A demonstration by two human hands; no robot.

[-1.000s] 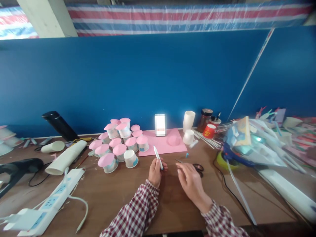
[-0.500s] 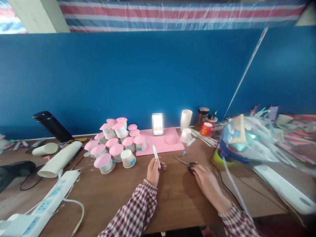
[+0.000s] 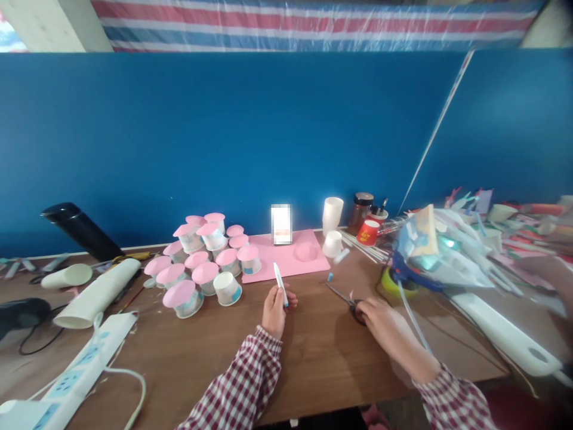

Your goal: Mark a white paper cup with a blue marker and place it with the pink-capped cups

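My left hand (image 3: pixel 277 312) is closed around a white marker (image 3: pixel 280 283), which points up and away from me. My right hand (image 3: pixel 380 322) grips the dark handles of a pair of scissors (image 3: pixel 342 294), their blades pointing left along the tabletop. A small blue cap (image 3: pixel 330 276) lies just beyond the scissors' tip. Past my left hand is a sheet of pink paper (image 3: pixel 264 263) with a pink disc (image 3: pixel 305 252) on it. To the left stand several paper cups topped with pink discs (image 3: pixel 179 294), plus an upside-down cup (image 3: pixel 227 289) without one.
A bright phone (image 3: pixel 282 224) stands at the paper's back edge. White cups (image 3: pixel 332 215), a red cup (image 3: pixel 367 233) and white sticks (image 3: pixel 364 248) sit back right. A glue gun (image 3: pixel 416 280) and plastic bags crowd the right. A power strip (image 3: pixel 76 370) lies front left.
My right hand has drawn the scissors a little to the right, away from the blue cap. The left hand keeps the marker in nearly the same place. The whole view has shifted slightly.
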